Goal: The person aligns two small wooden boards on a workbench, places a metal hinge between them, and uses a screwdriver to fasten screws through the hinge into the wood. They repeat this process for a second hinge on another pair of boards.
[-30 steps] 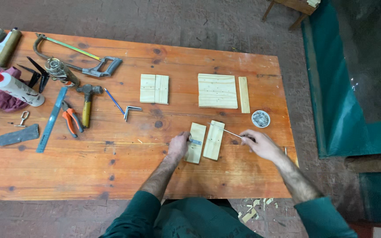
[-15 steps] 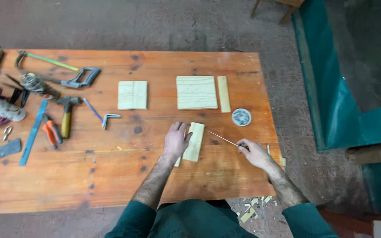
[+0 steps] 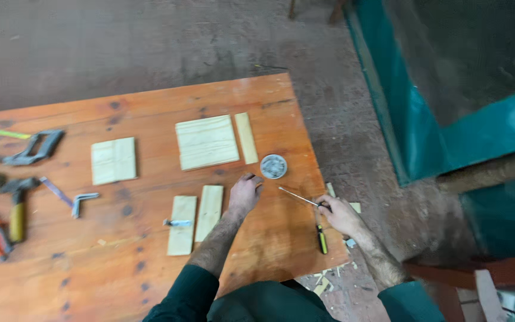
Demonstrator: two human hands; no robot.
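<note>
Both forearms reach forward from dark green sleeves pushed up to around the elbows, leaving the forearms bare. The left hand lies ahead of the left elbow with its back turned up, the wrist nearly straight and the fingers curled loosely under, the knuckles foremost. The left forearm runs on a slant, from low and near the body up toward the hand. The right hand sits to the right of the left one and a little nearer the body, well apart from it. Its fingers are folded in a closed grip, the thumb side turned toward the left hand, and its forearm angles in from the lower right.
</note>
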